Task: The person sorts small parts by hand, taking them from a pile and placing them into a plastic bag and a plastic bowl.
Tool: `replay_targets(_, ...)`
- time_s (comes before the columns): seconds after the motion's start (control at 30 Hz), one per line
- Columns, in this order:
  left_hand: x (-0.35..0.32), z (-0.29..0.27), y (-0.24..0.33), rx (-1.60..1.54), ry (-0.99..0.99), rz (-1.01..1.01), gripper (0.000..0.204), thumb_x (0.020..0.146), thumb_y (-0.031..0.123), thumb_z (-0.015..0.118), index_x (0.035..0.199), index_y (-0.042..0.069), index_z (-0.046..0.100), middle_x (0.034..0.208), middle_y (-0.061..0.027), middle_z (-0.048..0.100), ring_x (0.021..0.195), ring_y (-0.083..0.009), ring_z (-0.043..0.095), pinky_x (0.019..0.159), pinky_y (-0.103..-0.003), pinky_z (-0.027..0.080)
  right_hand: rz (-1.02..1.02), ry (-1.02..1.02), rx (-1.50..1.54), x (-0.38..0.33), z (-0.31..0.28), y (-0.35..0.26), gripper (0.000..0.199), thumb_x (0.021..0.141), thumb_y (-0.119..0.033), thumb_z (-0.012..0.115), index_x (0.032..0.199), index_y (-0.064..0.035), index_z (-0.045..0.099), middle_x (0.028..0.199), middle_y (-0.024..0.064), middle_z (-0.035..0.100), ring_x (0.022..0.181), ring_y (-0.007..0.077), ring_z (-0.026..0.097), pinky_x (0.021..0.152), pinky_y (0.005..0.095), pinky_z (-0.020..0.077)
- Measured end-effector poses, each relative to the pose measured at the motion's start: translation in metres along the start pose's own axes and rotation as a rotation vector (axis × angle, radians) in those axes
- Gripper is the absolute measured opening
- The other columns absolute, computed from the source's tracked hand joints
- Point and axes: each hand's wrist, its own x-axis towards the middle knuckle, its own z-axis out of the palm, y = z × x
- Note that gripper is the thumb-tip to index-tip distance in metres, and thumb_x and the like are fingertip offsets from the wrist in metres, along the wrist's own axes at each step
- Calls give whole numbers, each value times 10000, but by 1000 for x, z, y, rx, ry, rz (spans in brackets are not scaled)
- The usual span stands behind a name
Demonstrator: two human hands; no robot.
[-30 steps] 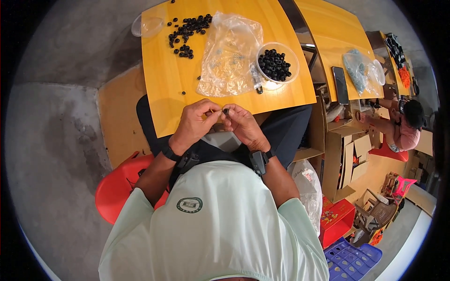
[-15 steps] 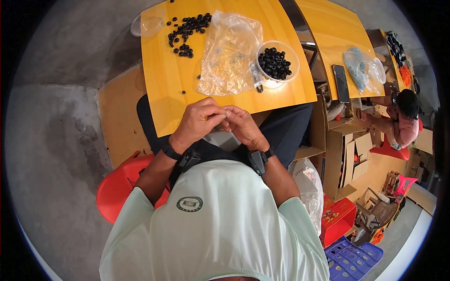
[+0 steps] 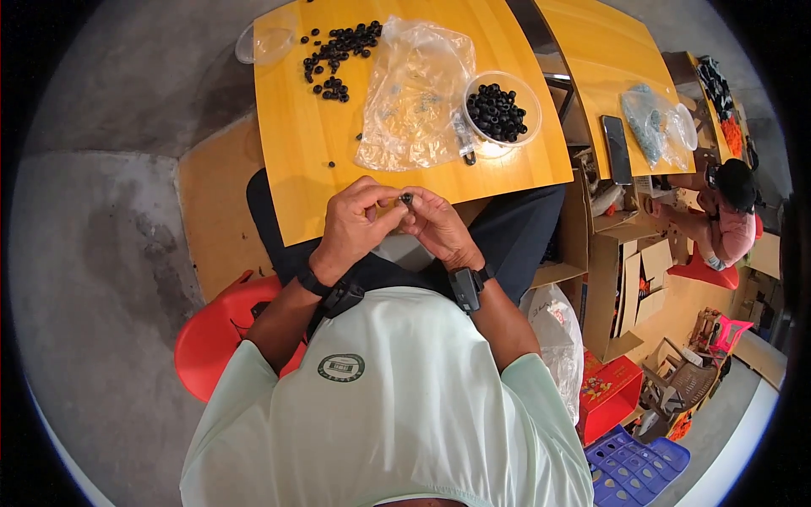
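In front of my lap, just off the table's near edge, my two hands meet. My right hand (image 3: 438, 226) pinches a small black round piece (image 3: 406, 199), much like the black beads on the table, between thumb and fingertips. My left hand (image 3: 359, 218) is closed, thumb and forefinger pinched right beside that piece; what they hold, if anything, is too small to make out. Ahead lies a clear plastic bag (image 3: 416, 93) with tiny bits in it. To its right stands a round clear tub (image 3: 530, 127) of black beads. Loose black beads (image 3: 338, 46) are scattered at the far left.
The yellow table (image 3: 296, 190) ends just before my lap. A clear lid-like container (image 3: 274, 44) sits at its far left edge. On the neighbouring table are a phone (image 3: 617, 148) and a bag (image 3: 646, 127). Another person (image 3: 735, 220) sits at right, past cardboard boxes (image 3: 625, 291).
The black piece now shows between my right fingertips, where the fingers covered it before. My left fingertips have drawn slightly back and left.
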Motion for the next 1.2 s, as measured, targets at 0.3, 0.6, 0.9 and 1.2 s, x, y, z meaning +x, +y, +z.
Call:
replay_targets(0.3,1,2,-4,-35,88,-51,119,816,75,755,881,-20,725,757,-44,651,596,-75,544,541,-222,426,-29,10,-43,1,-1,4,244,975,-153,621,1192,-41,620,973,28,651,777,99,553,667,237,458)
replay_targets(0.6,1,1,-2,-67,46,-218,130,889,89,684,895,-33,730,767,-41,692,664,-55,583,593,-213,449,-78,78,-164,3,1,5,242,971,-137,625,1193,-42,640,979,47,688,761,96,563,661,232,471)
replay_targets(0.9,1,8,-14,-144,45,-218,163,927,113,664,946,-43,704,785,-25,697,682,-46,608,600,-194,477,-65,151,-233,4,6,-2,256,964,-130,633,1199,-31,651,964,43,690,748,95,565,646,234,470)
replay_targets(1.2,7,6,-7,-169,84,-176,97,886,76,711,876,-17,685,749,13,634,637,-28,556,549,-196,445,-70,129,-185,8,8,-4,261,960,-135,640,1192,-15,653,904,25,660,740,97,564,646,233,468)
